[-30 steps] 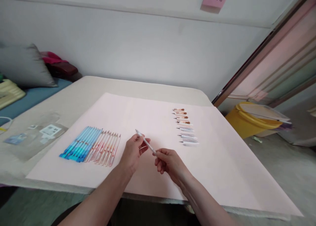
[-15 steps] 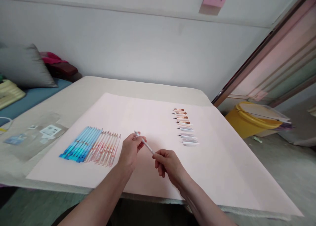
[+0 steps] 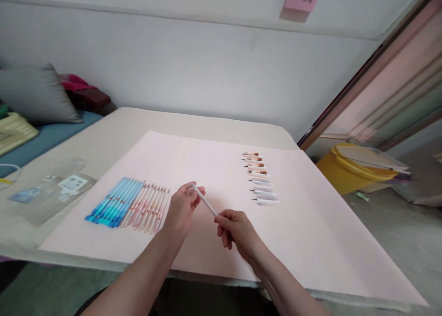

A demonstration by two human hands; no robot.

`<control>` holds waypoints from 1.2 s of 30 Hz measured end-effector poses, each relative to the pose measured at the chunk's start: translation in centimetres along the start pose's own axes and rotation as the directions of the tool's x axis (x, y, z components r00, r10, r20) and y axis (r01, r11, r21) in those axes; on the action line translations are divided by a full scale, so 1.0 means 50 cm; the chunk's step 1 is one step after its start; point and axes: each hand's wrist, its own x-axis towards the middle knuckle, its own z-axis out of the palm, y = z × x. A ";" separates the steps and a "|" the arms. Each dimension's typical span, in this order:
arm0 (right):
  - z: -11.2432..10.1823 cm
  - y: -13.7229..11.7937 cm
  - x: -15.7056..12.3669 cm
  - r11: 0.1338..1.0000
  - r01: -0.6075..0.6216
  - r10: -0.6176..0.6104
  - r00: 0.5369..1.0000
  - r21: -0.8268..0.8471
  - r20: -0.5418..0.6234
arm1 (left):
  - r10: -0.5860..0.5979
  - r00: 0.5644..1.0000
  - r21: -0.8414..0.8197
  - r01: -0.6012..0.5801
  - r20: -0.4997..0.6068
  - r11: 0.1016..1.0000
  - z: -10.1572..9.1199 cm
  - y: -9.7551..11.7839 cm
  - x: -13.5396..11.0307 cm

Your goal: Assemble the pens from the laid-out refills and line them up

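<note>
A slim whitish pen (image 3: pixel 207 202) slants in the air over the pale pink sheet (image 3: pixel 207 159), between my two hands. My left hand (image 3: pixel 182 207) is closed around its upper end, with thumb and fingers on either side. At the lower end, my right hand (image 3: pixel 238 226) pinches the pen between thumb and index finger, the other fingers curled beneath. To the left of my left hand lies a row of blue pens (image 3: pixel 115 203), side by side with a row of clear pens with reddish patterns (image 3: pixel 147 210).
On the right, a column of pen refills or small pen parts (image 3: pixel 257 182), brown and whitish, lies on the sheet. Clear plastic packaging (image 3: pixel 65 187) rests at the table's left. A yellow bin (image 3: pixel 336 168) stands on the floor to the right; a grey cushion (image 3: pixel 41 95) is far left.
My left thumb and fingers have shifted slightly at the pen's upper end, showing more of the barrel. The right hand keeps its pinch. The view has moved very slightly.
</note>
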 end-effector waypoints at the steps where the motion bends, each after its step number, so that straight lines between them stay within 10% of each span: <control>1: 0.000 0.000 0.000 1.000 0.003 -0.003 1.000 0.001 -0.003 | -0.007 1.000 -0.003 0.007 0.009 1.000 0.000 0.001 -0.001; 22: -0.002 0.006 0.005 0.989 0.058 -0.057 0.998 -0.136 0.008 | 0.104 0.993 0.176 -0.094 -0.048 0.980 -0.008 -0.004 0.004; 36: 0.003 0.011 0.004 0.998 -0.021 0.024 0.998 0.066 -0.054 | 0.138 0.990 0.211 -0.143 0.038 0.967 0.001 0.010 -0.006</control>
